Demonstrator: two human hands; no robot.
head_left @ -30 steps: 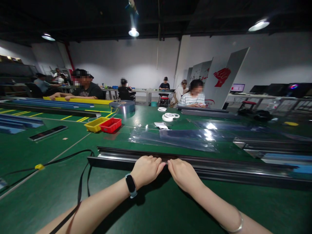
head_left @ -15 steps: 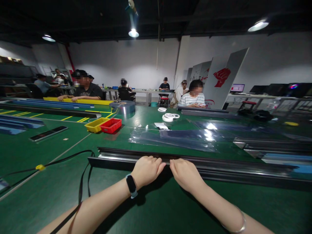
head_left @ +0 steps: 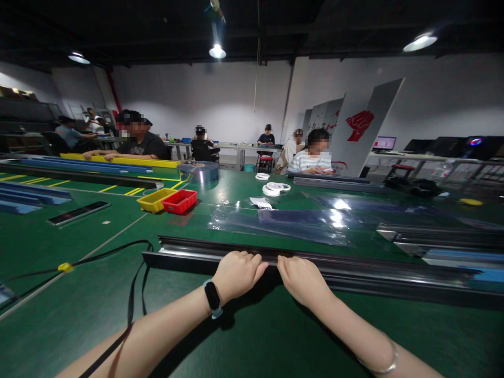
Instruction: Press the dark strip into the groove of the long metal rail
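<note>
A long black channel-shaped profile [head_left: 374,270] lies across the green table [head_left: 252,336] in front of me. My left hand [head_left: 238,274], with a fitness band on its wrist, is closed over the near edge of the profile left of its middle. Close beside it, my right hand [head_left: 301,278] grips the same edge, its fingers curled into the channel. A small gap separates the two hands. The fingertips of both hands are partly hidden inside the channel. A black strap [head_left: 132,294] crosses my left forearm and runs to the profile's left end.
Clear plastic strips [head_left: 283,226] lie beyond the profile, with white tape rolls [head_left: 271,189] behind them. A yellow bin [head_left: 155,201] and a red bin [head_left: 179,201] stand left of these. A phone [head_left: 79,213] lies farther left. More profiles [head_left: 429,239] are at right. Co-workers sit across the table.
My right hand has shifted very slightly right along the profile, widening the gap between my hands. My left hand stays put. The co-worker at left has moved the yellow profile a little to the left.
</note>
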